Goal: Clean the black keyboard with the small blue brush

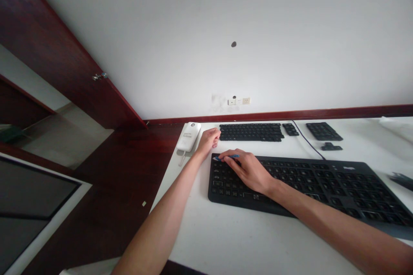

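Observation:
My right hand (pixel 250 172) is over the left part of a black keyboard base (pixel 298 212), whose keycaps are off. Pinched in its fingers is a slim blue tool (pixel 235 156) with a pale tip, which looks like a small brush. That tip meets the base's upper left corner. My left hand (pixel 209 141) is closed on the white table, at the left end of the laid-out block of black keycaps (pixel 251 132). Whether anything is inside its curled fingers is hidden.
A white phone-like device (pixel 189 136) with a strap lies at the table's left edge. Smaller keycap groups (pixel 323 131) sit along the back, beside a black cable (pixel 308 139). A dark object (pixel 402 179) is at the right. Wall sockets (pixel 239 102) and a door (pixel 64 43) are beyond.

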Demonstrator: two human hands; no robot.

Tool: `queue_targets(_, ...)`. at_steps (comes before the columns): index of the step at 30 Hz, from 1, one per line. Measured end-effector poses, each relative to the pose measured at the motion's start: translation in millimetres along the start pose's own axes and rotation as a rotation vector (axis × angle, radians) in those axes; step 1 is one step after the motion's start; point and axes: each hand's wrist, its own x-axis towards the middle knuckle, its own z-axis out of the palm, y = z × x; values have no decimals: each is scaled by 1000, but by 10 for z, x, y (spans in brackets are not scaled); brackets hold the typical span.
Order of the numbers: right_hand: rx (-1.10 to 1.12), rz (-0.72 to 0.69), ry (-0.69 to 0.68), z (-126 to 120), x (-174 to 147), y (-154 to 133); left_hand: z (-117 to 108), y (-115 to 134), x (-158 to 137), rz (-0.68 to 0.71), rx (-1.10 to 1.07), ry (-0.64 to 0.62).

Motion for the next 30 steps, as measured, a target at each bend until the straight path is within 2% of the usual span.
queue_targets(30,5,-6,10,5,-3,-1,0,-5,5,7,0,6)
